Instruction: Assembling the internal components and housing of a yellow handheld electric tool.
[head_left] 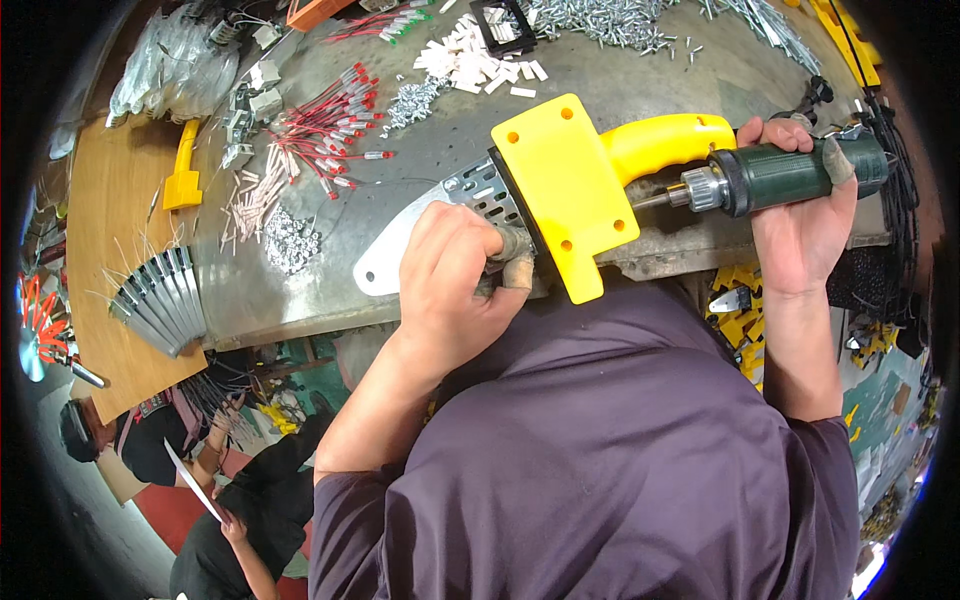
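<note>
The left hand (455, 285) clamps the yellow tool (565, 190) steady on the desk (420, 150); the right hand (800, 215) wraps around the green screwdriver (790, 172), driving into its handle.

This is a small assembly workshop. The landmark is a worn grey metal-topped workbench (420, 150). Across its far side lie heaps of silver screws (600, 18), small white plastic pieces (478, 65) and red-tipped wire leads (325, 115). At its left end sit clear plastic bags of parts (175, 65). Below its left edge fans a stack of grey metal blades (160, 300); beside its right end, yellow plastic housings (738, 300) pile up.
</note>
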